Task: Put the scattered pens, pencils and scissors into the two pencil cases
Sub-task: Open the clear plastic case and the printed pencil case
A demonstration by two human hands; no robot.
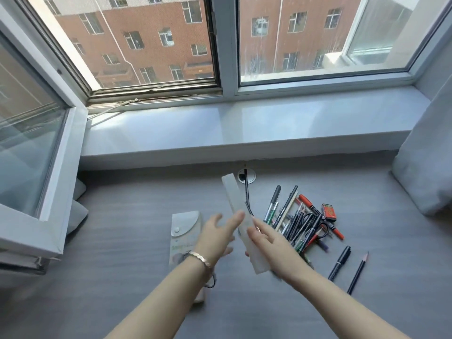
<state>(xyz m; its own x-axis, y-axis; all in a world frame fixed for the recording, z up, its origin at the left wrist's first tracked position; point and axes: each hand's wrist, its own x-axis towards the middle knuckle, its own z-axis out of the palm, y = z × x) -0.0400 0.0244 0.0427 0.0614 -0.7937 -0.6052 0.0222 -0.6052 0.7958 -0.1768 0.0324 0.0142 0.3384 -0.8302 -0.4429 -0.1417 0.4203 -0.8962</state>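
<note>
Well, over the grey desk (122,204) below the windowsill (220,126), right hand (271,243) has grip on clear case (231,192), left hand (215,238) spread.

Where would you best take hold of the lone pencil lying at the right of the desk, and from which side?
Pinch the pencil at mid-shaft, coming straight down from above. It lies flat on the desk, tip pointing away, clear of the black marker on its left, so there is room either side of the shaft.

Grey desk (127,196) below a white-framed window (226,45) (brick building (151,20) opposite), sill (244,123) brightly daylit.
</note>
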